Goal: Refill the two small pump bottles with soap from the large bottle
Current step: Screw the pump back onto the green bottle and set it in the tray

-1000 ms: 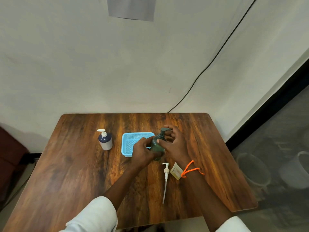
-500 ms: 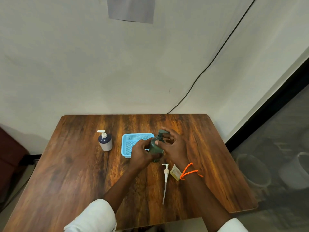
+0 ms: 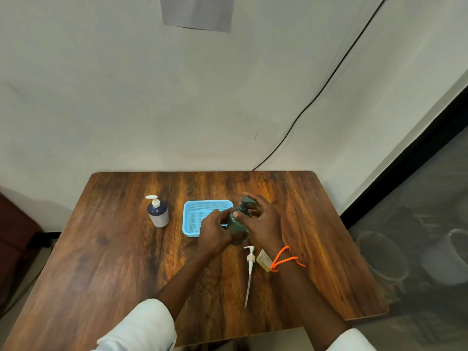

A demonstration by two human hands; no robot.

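A: Head view – both hands on the dark green pump bottle [image 3: 236, 228], mid surface [image 3: 114, 249], just right of the blue mesh basket [image 3: 200, 216].
B: Grip?
A: Left hand [image 3: 215, 230] has its fingers curled round the bottle body. Right hand [image 3: 263, 224] fingers curled at the neck & pump head, thumb on the collar. Bottle upright, base looks to be on the wood.
B: Other stuff?
A: White pump w/ long dip tube [image 3: 249, 272] lies loose, near side of the green bottle. Small yellowish bottle [image 3: 263, 260] just right of it, partly hidden by the wrist w/ orange cord [image 3: 283, 259]. Navy-and-white pump bottle [image 3: 158, 211] stands left of the basket, apart from it.
B: Basket contents?
A: Can't tell, hand covers part.
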